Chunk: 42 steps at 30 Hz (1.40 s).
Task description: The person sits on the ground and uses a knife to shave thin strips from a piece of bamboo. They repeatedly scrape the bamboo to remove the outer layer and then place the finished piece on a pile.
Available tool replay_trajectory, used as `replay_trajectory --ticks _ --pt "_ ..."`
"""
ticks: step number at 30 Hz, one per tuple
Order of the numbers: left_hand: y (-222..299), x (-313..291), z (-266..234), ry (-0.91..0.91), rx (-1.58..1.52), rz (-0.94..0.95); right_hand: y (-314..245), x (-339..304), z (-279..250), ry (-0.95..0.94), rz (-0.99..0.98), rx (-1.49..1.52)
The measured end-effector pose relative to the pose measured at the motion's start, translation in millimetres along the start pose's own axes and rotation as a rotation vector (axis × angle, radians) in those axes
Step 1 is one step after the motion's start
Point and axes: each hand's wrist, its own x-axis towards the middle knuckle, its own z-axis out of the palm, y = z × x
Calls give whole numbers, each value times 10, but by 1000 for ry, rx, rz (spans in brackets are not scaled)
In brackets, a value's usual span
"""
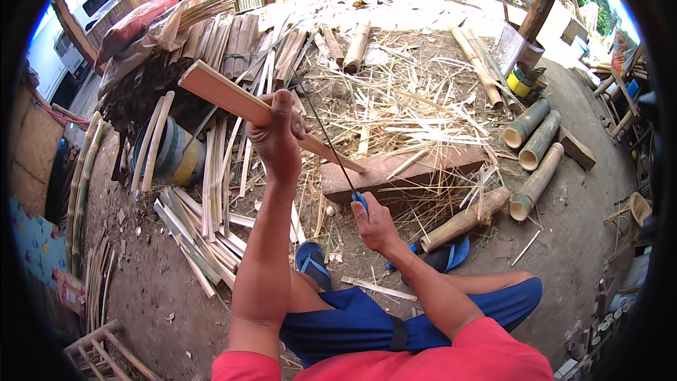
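My left hand (276, 142) is closed round the middle of a pale bamboo slat (224, 94), held at a slant. Its upper end points to the far left, and its lower end meets the top of a reddish-brown wooden block (451, 161). In my right hand (377, 226) is the blue handle of a long, thin-bladed knife (330, 140). The dark blade stands edge-on, rising to the upper left and crossing in front of the slat near its lower end. Whether the blade touches the slat, I cannot tell.
Bamboo shavings (416, 109) cover the ground beyond the block. Split strips (204, 240) lie at left, near a bucket (173, 152). Cut bamboo tubes (539, 182) lie at right, and a round log (469, 219) sits by my sandalled foot. A leaning post (546, 0) stands far right.
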Motion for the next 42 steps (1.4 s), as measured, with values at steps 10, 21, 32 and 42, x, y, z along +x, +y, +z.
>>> replay_trajectory --ticks 10,21,32,42 --pt "80 73 -162 -23 -103 25 961 153 -147 -105 624 -169" --pt "-33 74 -268 -289 -226 -88 -76 -241 -120 56 2 -19" --pt "-34 6 -176 -259 -154 -64 975 -123 -261 -24 181 -232" --pt "-85 -40 8 0 33 87 179 -31 -313 0 108 -97"
